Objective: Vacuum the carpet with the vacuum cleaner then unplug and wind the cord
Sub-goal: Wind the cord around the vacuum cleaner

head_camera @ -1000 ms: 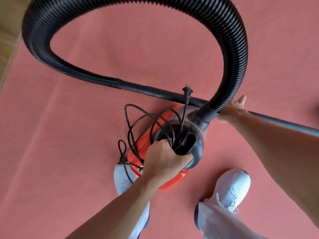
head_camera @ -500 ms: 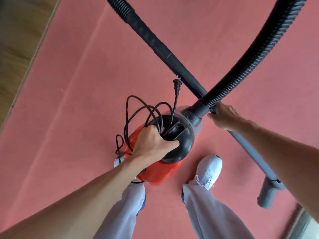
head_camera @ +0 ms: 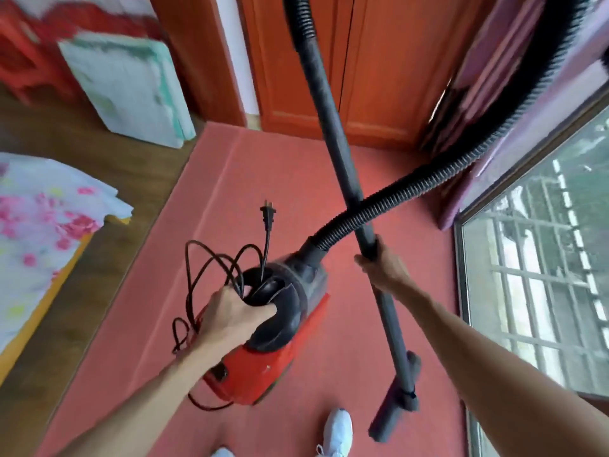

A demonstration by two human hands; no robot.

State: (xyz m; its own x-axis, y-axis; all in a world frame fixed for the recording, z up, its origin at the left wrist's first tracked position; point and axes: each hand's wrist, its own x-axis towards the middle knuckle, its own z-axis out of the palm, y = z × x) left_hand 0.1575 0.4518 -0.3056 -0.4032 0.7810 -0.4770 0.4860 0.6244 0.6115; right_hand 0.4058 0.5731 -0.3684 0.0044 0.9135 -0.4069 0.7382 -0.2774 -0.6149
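Note:
The red vacuum cleaner [head_camera: 270,367] hangs above the red carpet [head_camera: 263,179], carried by its black handle [head_camera: 283,321]. My left hand [head_camera: 230,318] grips that handle together with loops of the black cord [head_camera: 197,285]. The plug [head_camera: 267,215] sticks up free above the handle. My right hand [head_camera: 384,268] grips the black wand tube [head_camera: 346,159], which slants from the top of the view down to the floor nozzle [head_camera: 393,410]. The ribbed hose [head_camera: 428,186] runs from the cleaner's front up to the right, crossing the wand.
A wooden wardrobe [head_camera: 372,67] stands at the far end of the carpet. A glass door [head_camera: 540,291] and a purple curtain [head_camera: 494,103] are on the right. A bed with floral sheet [head_camera: 43,219] and a white board [head_camera: 131,90] lie left, on wood floor. My white shoes [head_camera: 336,430] show below.
The view has lifted from the carpet to the room. The cleaner, still carried, has swung forward. The wand now stands steeper in my right hand, nozzle near the floor.

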